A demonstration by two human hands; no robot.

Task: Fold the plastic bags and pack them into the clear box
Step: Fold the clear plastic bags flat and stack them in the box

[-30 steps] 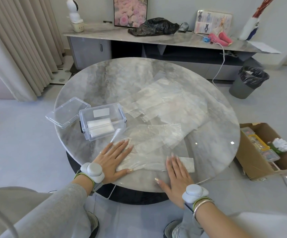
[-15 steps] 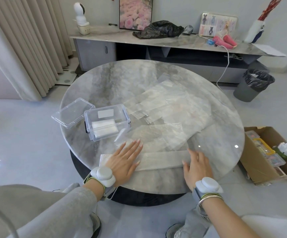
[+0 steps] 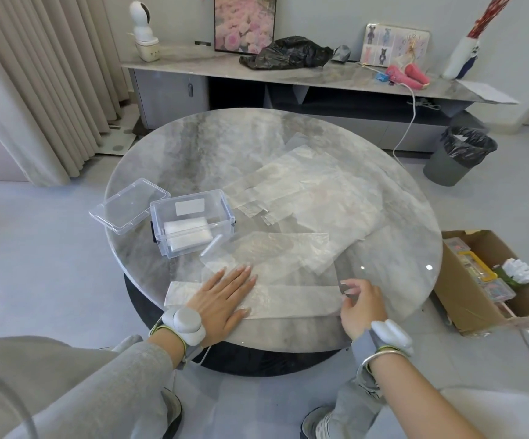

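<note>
Two hands are busy with one plastic bag (image 3: 288, 301) at the near edge of the round marble surface (image 3: 193, 147). A second ago this bag was a wider shape and both hands pressed it flat. Now it is a long thin strip that lies from left to right. The left hand (image 3: 222, 304) lies flat on the left part of the strip with its fingers straight, holding it down. The right hand (image 3: 363, 308) has slid out to the right end, and its fingers are bent there. It looks like the thumb and fingers pinch that end. I think the long folds are done, and the next job is to fold this end over toward the left hand, again and again, to make a small packet. The clear box (image 3: 193, 229) sits just behind the left hand with no lid on. Its lid (image 3: 128, 204) lies beside it on the left. Some folded bags (image 3: 188, 232) are already inside the box. One more flat bag (image 3: 269, 251) lies just behind the strip, and a loose pile of bags (image 3: 304, 198) waits in the middle, so lots of folding is left. The box has a white sticker (image 3: 189, 206), but nothing is written on it. A card with little bears (image 3: 396, 42) stands on the sideboard (image 3: 288, 76) at the back, and its marks are too small to read.
</note>
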